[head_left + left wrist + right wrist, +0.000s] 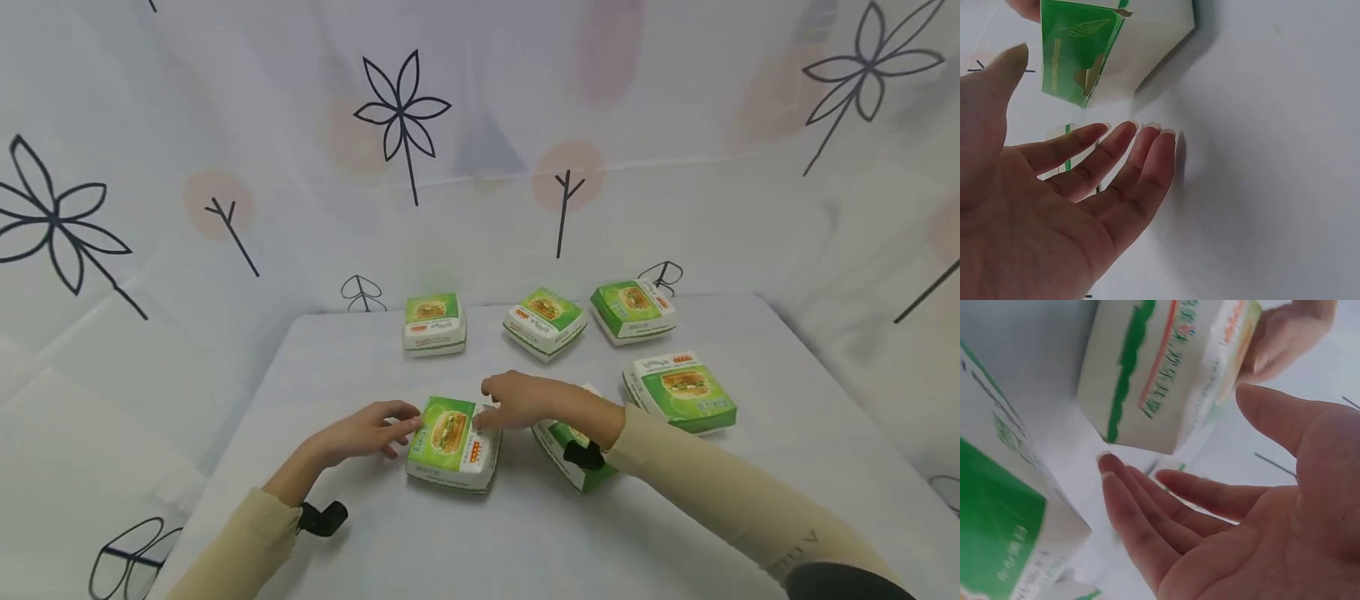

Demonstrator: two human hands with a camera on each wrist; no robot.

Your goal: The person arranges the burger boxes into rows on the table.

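Observation:
A green and white burger box (448,437) with a burger picture on its lid lies near the middle of the white table, between both hands. My left hand (367,433) is at its left side; in the left wrist view the relaxed fingers (1129,169) stand apart from the box (1075,47). My right hand (525,400) reaches over its right side, palm turned toward it. From the right wrist, the fingers (1147,531) look loosely bent beside the box (1147,381); whether they touch it I cannot tell. Neither hand grips anything.
Under the right forearm sits a second burger box (558,450), partly hidden. Farther right is another box (682,392). Along the back edge stand three more: a left box (435,325), a middle box (545,323) and a right box (633,310). A patterned curtain (480,233) hangs behind.

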